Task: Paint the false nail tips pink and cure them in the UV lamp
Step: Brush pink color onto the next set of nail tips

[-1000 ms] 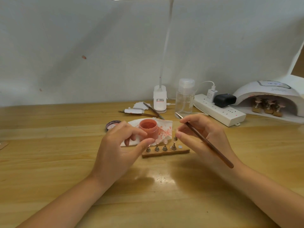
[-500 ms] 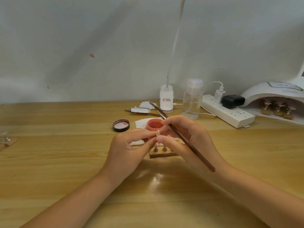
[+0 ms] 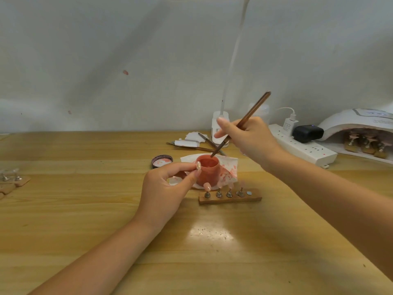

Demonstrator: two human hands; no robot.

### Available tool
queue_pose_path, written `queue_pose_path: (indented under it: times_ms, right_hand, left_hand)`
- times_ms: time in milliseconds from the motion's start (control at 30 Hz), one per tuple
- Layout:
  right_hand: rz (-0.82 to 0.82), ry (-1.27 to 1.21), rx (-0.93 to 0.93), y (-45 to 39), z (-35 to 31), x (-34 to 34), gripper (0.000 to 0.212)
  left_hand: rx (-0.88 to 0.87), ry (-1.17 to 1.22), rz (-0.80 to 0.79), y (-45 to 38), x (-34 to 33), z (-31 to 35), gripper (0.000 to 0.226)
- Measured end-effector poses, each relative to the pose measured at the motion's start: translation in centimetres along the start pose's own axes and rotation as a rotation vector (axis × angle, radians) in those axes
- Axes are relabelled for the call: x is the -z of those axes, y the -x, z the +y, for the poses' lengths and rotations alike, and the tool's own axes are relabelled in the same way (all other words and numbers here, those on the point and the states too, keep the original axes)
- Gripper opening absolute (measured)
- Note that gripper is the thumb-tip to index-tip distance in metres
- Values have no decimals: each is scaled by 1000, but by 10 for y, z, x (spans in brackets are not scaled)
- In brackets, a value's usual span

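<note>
- The right hand (image 3: 253,139) held the brush (image 3: 240,124) in a firm grip, tip dipped in the pink gel pot (image 3: 208,170).
- The left hand (image 3: 168,188) pinched one nail tip (image 3: 198,165) beside the pot.
- An overloaded brush could drip onto the table (image 3: 85,209) or flood that tip.

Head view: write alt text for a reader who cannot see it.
The right hand dips a brush into an open pot of pink paint, while the left hand pinches a false nail tip beside it. In front stands a wooden holder with small stands; a UV lamp at far right holds other stands.
</note>
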State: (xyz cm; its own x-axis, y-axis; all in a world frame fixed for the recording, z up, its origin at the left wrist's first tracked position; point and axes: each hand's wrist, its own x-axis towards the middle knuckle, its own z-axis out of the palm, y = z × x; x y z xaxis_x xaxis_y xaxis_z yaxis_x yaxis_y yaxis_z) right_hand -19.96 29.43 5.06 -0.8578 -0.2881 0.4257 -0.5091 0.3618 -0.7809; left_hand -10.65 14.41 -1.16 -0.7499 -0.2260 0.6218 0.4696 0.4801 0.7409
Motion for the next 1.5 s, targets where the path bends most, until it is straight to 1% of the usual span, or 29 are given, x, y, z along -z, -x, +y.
queue_pose_path:
  times_ms: [100,267,367,433,500,600,733,867,967,1067,1200,1333,1500]
  right_hand:
    - [-34,106,22,-5,1,-9,29]
    - [-24,276,130,-4,7,-26,41]
    - [-43,315,154,-4,8,-29,40]
    - [-14,271,155,-5,8,-27,42]
    - [66,194,132,-7,5,-20,41]
    - [153,71,25,-10,6,-8,38]
    - [176,-12,-81,-9,17,-2,36]
    - [182,-85,-89,-7,26,3,32]
    - [185,-88,-82,-5,30,8,30]
    - [234,-88,-53,-1,29,14,31]
    - [297,-212,-10,13,18,19,31]
    - [237,-330,127,39,8,12,18]
    - [187,-277,327,66,5,-3,16]
  left_hand:
    - [2,-2,-4,0,0,0,29]
    - [-1,-9,-13,0,1,2,30]
    - [5,-2,-22,0,1,2,26]
    - [7,3,-26,-1,1,3,26]
    - [16,8,-27,0,1,3,26]
    - [27,3,-23,0,1,2,28]
    - [21,-5,-28,0,0,2,30]
    - [27,-1,-35,0,0,3,27]
    - [39,3,-43,0,0,3,26]
    - [55,8,-57,-1,0,5,26]
    - [74,14,-66,0,0,6,26]
    - [75,21,-60,-1,-1,6,27]
    - [57,-1,-73,-1,-1,5,26]
